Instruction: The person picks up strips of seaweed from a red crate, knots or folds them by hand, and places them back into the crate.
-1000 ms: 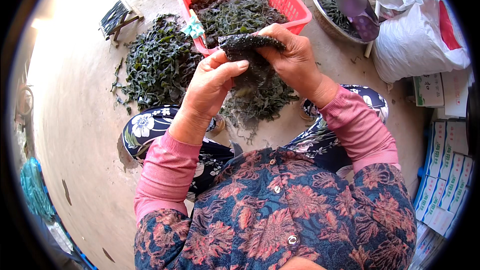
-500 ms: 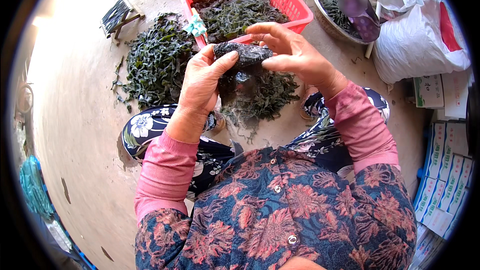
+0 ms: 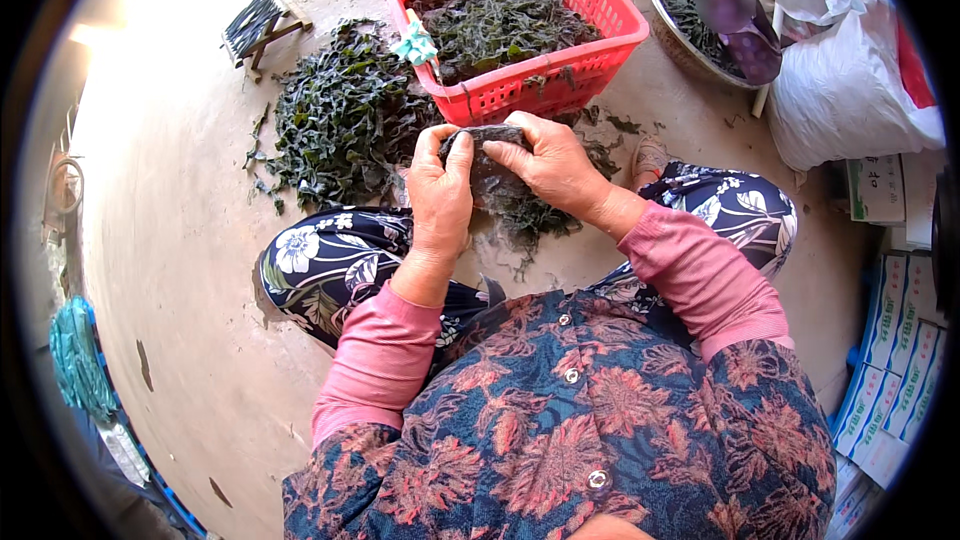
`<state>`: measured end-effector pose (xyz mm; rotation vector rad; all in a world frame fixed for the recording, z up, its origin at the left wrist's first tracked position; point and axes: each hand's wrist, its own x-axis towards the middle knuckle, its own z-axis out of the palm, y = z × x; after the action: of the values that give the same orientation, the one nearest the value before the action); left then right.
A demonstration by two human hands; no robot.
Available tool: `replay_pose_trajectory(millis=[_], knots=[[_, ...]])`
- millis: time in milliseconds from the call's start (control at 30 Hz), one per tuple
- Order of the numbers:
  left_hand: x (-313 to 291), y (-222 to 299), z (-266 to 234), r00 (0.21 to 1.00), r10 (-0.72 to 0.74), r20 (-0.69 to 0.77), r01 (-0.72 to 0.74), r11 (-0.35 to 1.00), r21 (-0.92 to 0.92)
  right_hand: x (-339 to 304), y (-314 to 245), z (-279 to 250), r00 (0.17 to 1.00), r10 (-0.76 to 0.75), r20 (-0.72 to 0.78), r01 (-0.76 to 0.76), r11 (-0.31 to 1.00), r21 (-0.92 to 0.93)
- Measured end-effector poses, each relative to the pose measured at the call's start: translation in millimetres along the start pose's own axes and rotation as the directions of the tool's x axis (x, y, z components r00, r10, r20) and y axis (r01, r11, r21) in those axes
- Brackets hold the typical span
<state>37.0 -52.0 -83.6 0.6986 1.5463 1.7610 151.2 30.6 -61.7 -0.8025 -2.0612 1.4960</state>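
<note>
My left hand (image 3: 438,195) and my right hand (image 3: 562,172) are closed on a dark seaweed bundle (image 3: 488,136) between them. Both thumbs lie on its near side, and the fingers go round the far side, partly hidden. Below my hands, between my feet, lies a small heap of seaweed (image 3: 540,212) on the floor. Just beyond stands a red plastic basket (image 3: 548,90), holding more dark green seaweed (image 3: 505,15). A larger seaweed pile (image 3: 335,120) spreads over the floor to the left of the basket.
A small folding stool (image 3: 262,30) stands far left. At the far right are a round basin (image 3: 668,25) of dark strands, a purple spotted thing (image 3: 755,52) and a white sack (image 3: 835,90). Stacked cartons (image 3: 885,370) line the right; teal netting (image 3: 82,360) hangs left.
My hands have come down and nearer to me with the seaweed bundle. My right fingers, spread at its end before, now close around it. The view has shifted slightly.
</note>
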Motion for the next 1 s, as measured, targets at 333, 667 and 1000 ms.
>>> replay_pose_trajectory(millis=[333, 667, 1000], knots=[[71.0, -5.8, -9.8, 0.953, 0.194, -0.233, -0.011, 0.791, 0.611, 80.2, 21.2, 25.7, 0.984, 0.062, -0.170, -0.120, 0.927, -0.356], [102.5, -50.5, -17.1, 0.971, -0.053, -0.235, 0.148, 0.900, 0.409, 104.0, 38.8, 22.2, 0.924, 0.373, -0.083, -0.374, 0.837, -0.399], [107.5, -68.7, -27.9, 0.964, -0.055, -0.260, 0.162, 0.896, 0.413, 116.1, 66.8, 28.0, 0.963, 0.267, -0.046, -0.258, 0.848, -0.463]])
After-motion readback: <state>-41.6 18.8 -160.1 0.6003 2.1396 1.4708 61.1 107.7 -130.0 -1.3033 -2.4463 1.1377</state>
